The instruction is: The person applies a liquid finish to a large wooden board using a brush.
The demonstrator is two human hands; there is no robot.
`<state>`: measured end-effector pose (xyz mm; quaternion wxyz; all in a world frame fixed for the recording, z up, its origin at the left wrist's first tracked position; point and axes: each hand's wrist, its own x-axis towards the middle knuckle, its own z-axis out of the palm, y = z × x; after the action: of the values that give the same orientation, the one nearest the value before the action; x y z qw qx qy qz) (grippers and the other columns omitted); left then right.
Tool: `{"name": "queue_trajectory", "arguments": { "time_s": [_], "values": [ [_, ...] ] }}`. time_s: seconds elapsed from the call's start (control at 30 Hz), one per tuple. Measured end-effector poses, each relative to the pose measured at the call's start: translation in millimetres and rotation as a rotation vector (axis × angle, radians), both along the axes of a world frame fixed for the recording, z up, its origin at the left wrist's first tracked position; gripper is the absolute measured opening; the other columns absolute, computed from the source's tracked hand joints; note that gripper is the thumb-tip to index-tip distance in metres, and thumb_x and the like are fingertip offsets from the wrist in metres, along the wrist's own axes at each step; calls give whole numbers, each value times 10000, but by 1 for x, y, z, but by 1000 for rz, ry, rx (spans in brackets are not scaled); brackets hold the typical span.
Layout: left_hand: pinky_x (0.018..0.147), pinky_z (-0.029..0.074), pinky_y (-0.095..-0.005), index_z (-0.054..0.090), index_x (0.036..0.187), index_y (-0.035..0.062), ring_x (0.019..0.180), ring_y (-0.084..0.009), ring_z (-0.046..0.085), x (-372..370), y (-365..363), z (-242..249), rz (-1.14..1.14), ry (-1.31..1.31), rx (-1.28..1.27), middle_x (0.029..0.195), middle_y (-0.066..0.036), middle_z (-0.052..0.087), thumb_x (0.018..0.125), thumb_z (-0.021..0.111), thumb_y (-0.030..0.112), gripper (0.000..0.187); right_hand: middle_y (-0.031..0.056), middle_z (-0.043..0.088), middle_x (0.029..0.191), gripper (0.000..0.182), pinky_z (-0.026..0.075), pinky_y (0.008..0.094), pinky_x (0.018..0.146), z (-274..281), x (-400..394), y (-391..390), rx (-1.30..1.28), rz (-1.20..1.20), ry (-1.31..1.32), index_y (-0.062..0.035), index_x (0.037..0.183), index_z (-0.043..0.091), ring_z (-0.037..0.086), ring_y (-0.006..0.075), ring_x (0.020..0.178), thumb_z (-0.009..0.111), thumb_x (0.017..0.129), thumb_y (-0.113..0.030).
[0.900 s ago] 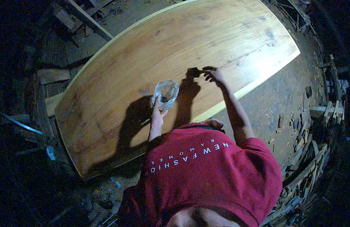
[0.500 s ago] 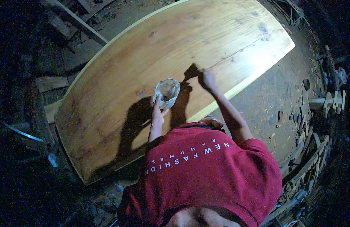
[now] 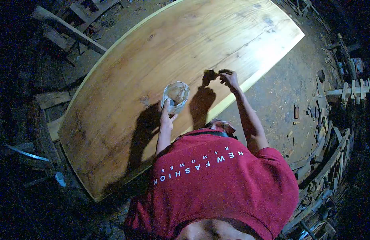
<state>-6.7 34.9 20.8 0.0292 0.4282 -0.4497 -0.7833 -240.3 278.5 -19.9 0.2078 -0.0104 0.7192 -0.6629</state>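
Note:
My left hand (image 3: 166,119) is wrapped round a whitish, see-through cut-off plastic container (image 3: 181,89), its open top facing up and a little liquid low inside. The container is held above a large wooden tabletop (image 3: 129,76) with curved long sides and a pale edge band. My right hand (image 3: 230,80) grips the handle of a paintbrush (image 3: 211,75), fingers closed around it. The dark bristles point left, over the tabletop near its close edge. Shadows of both hands fall across the wood, whose surface looks glossy at the right.
Wooden beams (image 3: 69,30) lie behind the tabletop at the upper left. Scrap wood (image 3: 333,156) is piled along the right side, and chips litter the dirt floor (image 3: 269,104). A pale strip (image 3: 27,153) shows at the left.
My right hand has moved a little to the right with the brush, and its wrist has turned. The left hand still holds the container in nearly the same spot. The view has shifted slightly.

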Motion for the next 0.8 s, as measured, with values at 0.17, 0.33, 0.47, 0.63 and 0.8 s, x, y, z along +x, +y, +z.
{"name": "queue_trajectory", "arguments": {
  "time_s": [0.17,0.33,0.47,0.63,0.8],
  "values": [
    [893,326,-552,298,1293,271,1236,-218,288,5,7,-13,-47,45,23,1313,-21,355,743,616,498,674,97,665,847,223,501,315,631,-30,8,-7,501,-55,708,-66,962,640,642,203,734,536,768,-97],
    [887,330,-550,299,1286,272,1235,-219,283,10,13,-4,-65,60,0,1318,-23,333,742,622,491,670,198,582,795,219,461,445,613,-38,80,-44,620,251,1111,-97,960,588,585,340,726,472,775,-108],
    [880,339,-544,281,1297,270,1233,-224,283,11,7,-10,-31,22,-11,1329,-23,308,741,624,487,689,189,601,819,203,474,419,632,-19,99,-46,594,373,817,-81,937,612,594,337,747,504,766,-96],
    [888,329,-549,240,1318,269,1240,-251,268,19,2,-24,-103,61,-19,1344,-36,290,725,633,502,749,60,627,682,196,406,232,407,-2,59,4,3,66,10,-20,942,646,583,126,501,570,780,-100],
    [899,314,-556,180,1353,270,1255,-258,248,16,10,-20,-71,24,7,1376,-47,249,707,645,512,832,59,620,664,200,451,235,432,-3,28,49,-11,-89,69,2,927,644,562,114,500,601,781,-127]
  ]
}}
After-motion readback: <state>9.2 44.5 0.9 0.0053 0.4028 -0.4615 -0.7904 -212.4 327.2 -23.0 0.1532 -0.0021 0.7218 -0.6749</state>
